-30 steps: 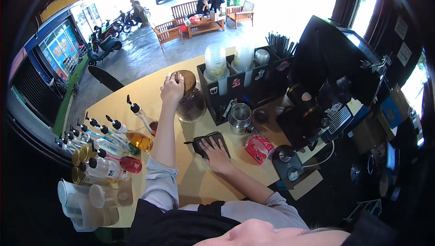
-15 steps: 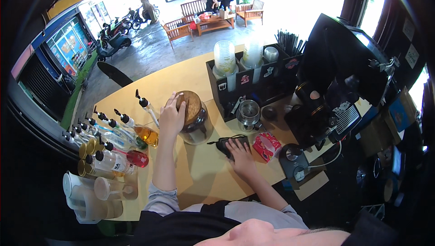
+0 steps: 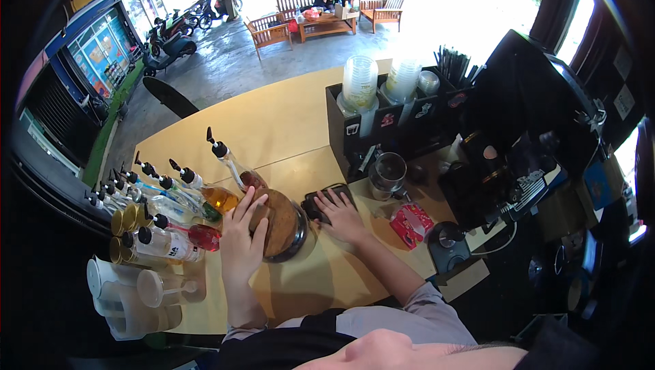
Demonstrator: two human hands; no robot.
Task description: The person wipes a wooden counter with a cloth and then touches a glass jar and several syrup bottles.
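A glass jar with a round wooden lid (image 3: 282, 228) stands on the counter close in front of me. My left hand (image 3: 244, 230) is closed over the lid's left side, its fingers curving across the top. Just beyond the jar, to its right, lies a small black pouch (image 3: 316, 208) with a strap. My right hand (image 3: 340, 218) rests flat on it, fingers spread, covering part of it. The jar's lower body is mostly hidden beneath the lid. A syrup bottle with a black pump (image 3: 235, 165) stands right behind the jar.
Several pump bottles (image 3: 201, 237) and lidded plastic pitchers (image 3: 112, 288) crowd the left side. A black organizer (image 3: 346, 145) holds stacked cups and straws. Right of the pouch are a clear glass vessel (image 3: 389, 173), a red packet (image 3: 411, 225) and a dark scale-like device (image 3: 447, 247).
My left hand has drawn the jar toward me. The pouch, under my right hand, has slid left and away from me. The view has also shifted slightly.
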